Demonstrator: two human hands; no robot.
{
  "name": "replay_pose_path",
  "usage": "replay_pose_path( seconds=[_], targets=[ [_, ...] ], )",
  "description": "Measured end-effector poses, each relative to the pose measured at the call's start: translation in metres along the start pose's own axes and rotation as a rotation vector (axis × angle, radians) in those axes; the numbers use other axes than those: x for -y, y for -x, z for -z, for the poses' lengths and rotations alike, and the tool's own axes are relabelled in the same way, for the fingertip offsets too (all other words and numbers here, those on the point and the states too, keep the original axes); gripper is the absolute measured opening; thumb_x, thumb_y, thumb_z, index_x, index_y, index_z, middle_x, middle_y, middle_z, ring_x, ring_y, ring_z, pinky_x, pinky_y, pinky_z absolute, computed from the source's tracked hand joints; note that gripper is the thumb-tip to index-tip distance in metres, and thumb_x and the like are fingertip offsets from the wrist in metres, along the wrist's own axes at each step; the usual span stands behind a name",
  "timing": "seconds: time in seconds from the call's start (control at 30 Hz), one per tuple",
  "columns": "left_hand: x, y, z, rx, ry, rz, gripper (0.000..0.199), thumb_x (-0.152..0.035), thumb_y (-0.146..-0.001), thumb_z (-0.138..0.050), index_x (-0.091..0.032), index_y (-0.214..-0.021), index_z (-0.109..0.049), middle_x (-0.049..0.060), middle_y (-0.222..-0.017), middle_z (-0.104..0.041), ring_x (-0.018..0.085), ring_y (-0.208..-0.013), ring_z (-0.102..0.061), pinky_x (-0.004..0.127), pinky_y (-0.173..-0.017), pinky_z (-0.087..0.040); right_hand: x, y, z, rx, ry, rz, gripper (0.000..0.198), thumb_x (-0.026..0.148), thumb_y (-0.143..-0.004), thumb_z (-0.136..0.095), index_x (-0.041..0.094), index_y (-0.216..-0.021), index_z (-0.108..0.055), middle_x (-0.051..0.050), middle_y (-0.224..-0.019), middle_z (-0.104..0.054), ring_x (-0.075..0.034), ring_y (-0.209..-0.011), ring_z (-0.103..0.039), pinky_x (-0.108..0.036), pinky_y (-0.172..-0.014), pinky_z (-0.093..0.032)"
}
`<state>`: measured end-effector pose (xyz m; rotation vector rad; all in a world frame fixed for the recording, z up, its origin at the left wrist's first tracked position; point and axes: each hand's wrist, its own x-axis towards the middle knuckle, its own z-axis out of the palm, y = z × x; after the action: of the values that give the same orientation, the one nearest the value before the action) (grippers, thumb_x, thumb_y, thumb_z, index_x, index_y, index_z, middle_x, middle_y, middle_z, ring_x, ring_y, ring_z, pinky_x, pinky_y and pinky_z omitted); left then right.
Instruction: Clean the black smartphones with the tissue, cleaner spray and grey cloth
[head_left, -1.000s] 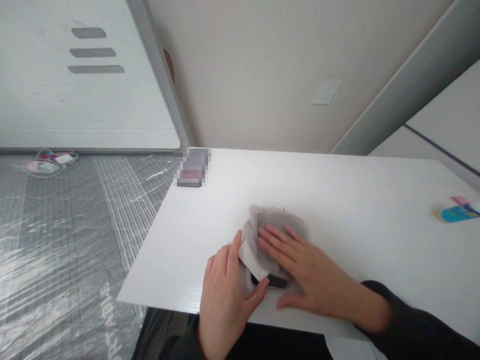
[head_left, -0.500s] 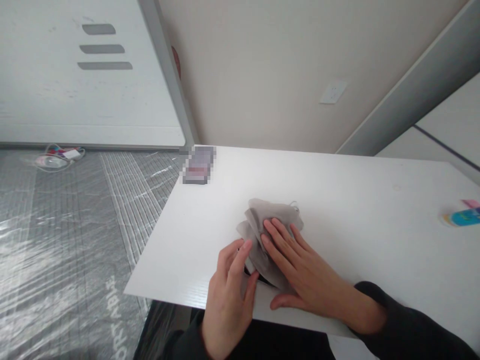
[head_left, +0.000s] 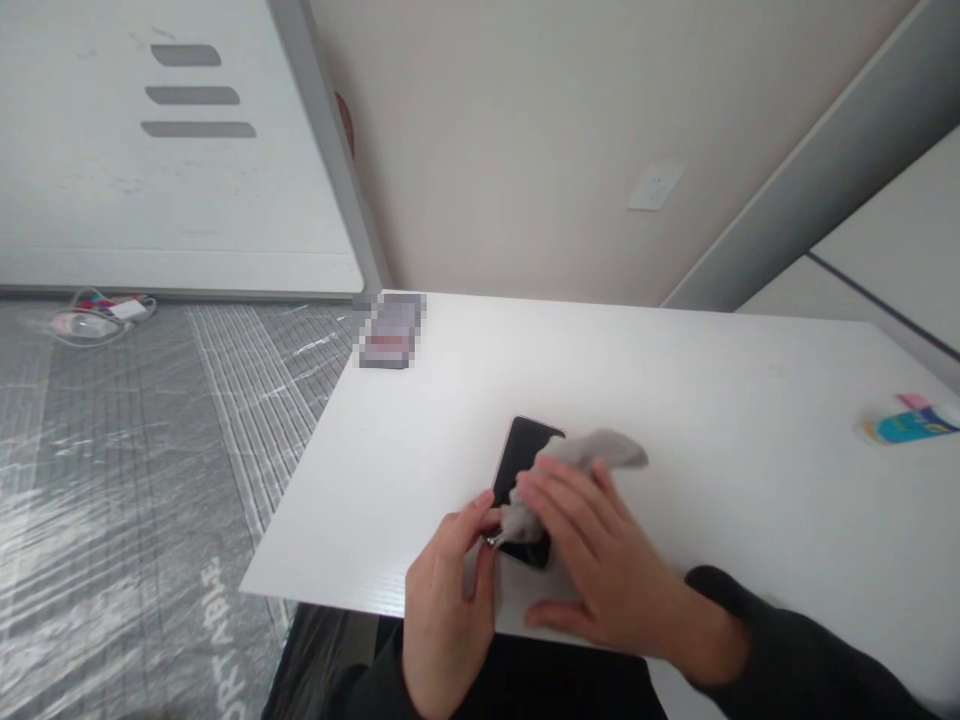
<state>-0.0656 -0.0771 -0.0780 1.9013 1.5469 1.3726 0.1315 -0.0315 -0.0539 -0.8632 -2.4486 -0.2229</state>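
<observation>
A black phone (head_left: pixel 523 457) lies face up on the white table (head_left: pixel 690 400), near its front edge. My left hand (head_left: pixel 448 600) steadies the phone's near corner with its fingertips. My right hand (head_left: pixel 592 560) presses a bunched grey cloth (head_left: pixel 577 460) onto the lower part of the screen. The cloth's far end sticks out past my fingers to the right. The phone's near end is hidden under the cloth and my fingers.
A small blurred flat object (head_left: pixel 388 332) lies at the table's far left corner. A blue and pink tube (head_left: pixel 911 424) rests at the right edge. Plastic-wrapped flooring (head_left: pixel 135 480) lies left of the table; a wall with a socket (head_left: pixel 655 186) stands behind it.
The cloth, which covered the whole phone, has been pulled toward me and bunched under my right hand, baring the phone's far half. My left hand has shifted slightly along the phone's edge.
</observation>
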Motion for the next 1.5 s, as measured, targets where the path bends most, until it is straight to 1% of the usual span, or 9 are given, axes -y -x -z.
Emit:
replay_pose_path(
  seconds=[0.13, 0.33, 0.47, 0.6, 0.7, 0.83, 1.07, 1.33, 1.5],
  targets=[
    [0.001, 0.000, 0.004, 0.038, -0.020, 0.032, 0.064, 0.000, -0.081, -0.050, -0.030, -0.137, -0.053, -0.001, -0.104, -0.079, 0.015, -0.091, -0.079, 0.027, -0.086, -0.065, 0.010, -0.003, -0.001, 0.040, 0.002, 0.165, 0.067, 0.062, -0.108, -0.028, 0.012, -0.138, -0.061, -0.011, -0.130, -0.073, -0.022, -0.132, -0.057, -0.036, -0.115, -0.038],
    [-0.007, -0.008, 0.003, 0.080, 0.083, 0.071, 0.061, 0.000, -0.082, -0.051, -0.030, -0.134, -0.057, -0.004, -0.097, -0.078, 0.012, -0.091, -0.078, 0.022, -0.084, -0.064, -0.045, 0.008, -0.002, -0.019, 0.026, -0.101, 0.053, 0.047, -0.106, -0.041, 0.007, -0.137, -0.057, -0.022, -0.125, -0.071, -0.036, -0.127, -0.061, -0.061, -0.108, -0.046],
    [-0.004, -0.005, 0.003, 0.076, 0.099, 0.117, 0.058, -0.003, -0.080, -0.051, -0.028, -0.131, -0.061, -0.001, -0.102, -0.078, 0.013, -0.093, -0.077, 0.024, -0.084, -0.064, -0.010, -0.001, -0.007, -0.010, -0.063, 0.008, 0.039, 0.030, -0.108, -0.035, 0.013, -0.128, -0.064, -0.012, -0.122, -0.076, -0.027, -0.125, -0.062, -0.051, -0.116, -0.043],
    [-0.001, -0.003, 0.005, 0.103, 0.122, 0.250, 0.061, -0.004, -0.073, -0.051, -0.026, -0.129, -0.064, 0.003, -0.118, -0.077, 0.017, -0.102, -0.077, 0.027, -0.084, -0.065, 0.016, -0.009, -0.013, -0.038, -0.018, 0.149, 0.046, 0.041, -0.110, -0.035, 0.013, -0.131, -0.066, -0.010, -0.131, -0.073, -0.021, -0.135, -0.056, -0.040, -0.120, -0.038],
    [-0.003, -0.007, 0.005, 0.106, 0.177, 0.341, 0.056, -0.009, -0.076, -0.056, -0.027, -0.128, -0.065, 0.002, -0.109, -0.077, 0.017, -0.096, -0.077, 0.030, -0.082, -0.066, -0.015, -0.002, -0.012, -0.012, 0.051, 0.233, 0.045, 0.039, -0.109, -0.040, 0.012, -0.141, -0.058, -0.013, -0.135, -0.070, -0.022, -0.141, -0.050, -0.040, -0.118, -0.040],
    [-0.006, -0.013, 0.004, 0.100, 0.273, 0.407, 0.048, -0.018, -0.083, -0.062, -0.027, -0.130, -0.062, -0.001, -0.094, -0.075, 0.016, -0.090, -0.076, 0.032, -0.082, -0.066, -0.054, 0.006, -0.006, 0.029, 0.071, 0.019, 0.067, 0.050, -0.106, -0.043, 0.005, -0.155, -0.036, -0.025, -0.140, -0.062, -0.036, -0.143, -0.048, -0.061, -0.110, -0.047],
    [-0.004, -0.011, 0.007, 0.100, 0.256, 0.433, 0.049, -0.015, -0.082, -0.060, -0.027, -0.130, -0.063, 0.003, -0.105, -0.077, 0.017, -0.092, -0.076, 0.030, -0.081, -0.065, 0.014, -0.006, -0.008, 0.130, -0.075, 0.192, 0.084, 0.071, -0.100, -0.037, 0.005, -0.151, -0.045, -0.022, -0.150, -0.057, -0.031, -0.153, -0.034, -0.047, -0.117, -0.044],
    [-0.005, -0.013, 0.003, 0.079, 0.311, 0.463, 0.048, -0.019, -0.084, -0.066, -0.030, -0.131, -0.059, -0.002, -0.094, -0.074, 0.015, -0.093, -0.075, 0.028, -0.082, -0.064, -0.063, 0.005, -0.010, -0.027, 0.006, -0.070, 0.073, 0.058, -0.102, -0.050, 0.008, -0.153, -0.038, -0.025, -0.134, -0.063, -0.041, -0.139, -0.052, -0.068, -0.108, -0.045],
    [-0.004, -0.012, 0.005, 0.070, 0.288, 0.445, 0.057, -0.009, -0.077, -0.060, -0.028, -0.130, -0.061, -0.001, -0.098, -0.075, 0.015, -0.089, -0.075, 0.028, -0.081, -0.064, -0.003, -0.007, -0.011, 0.083, -0.130, 0.093, 0.093, 0.076, -0.096, -0.042, 0.001, -0.152, -0.040, -0.026, -0.142, -0.060, -0.036, -0.151, -0.037, -0.056, -0.116, -0.043]
  ],
)
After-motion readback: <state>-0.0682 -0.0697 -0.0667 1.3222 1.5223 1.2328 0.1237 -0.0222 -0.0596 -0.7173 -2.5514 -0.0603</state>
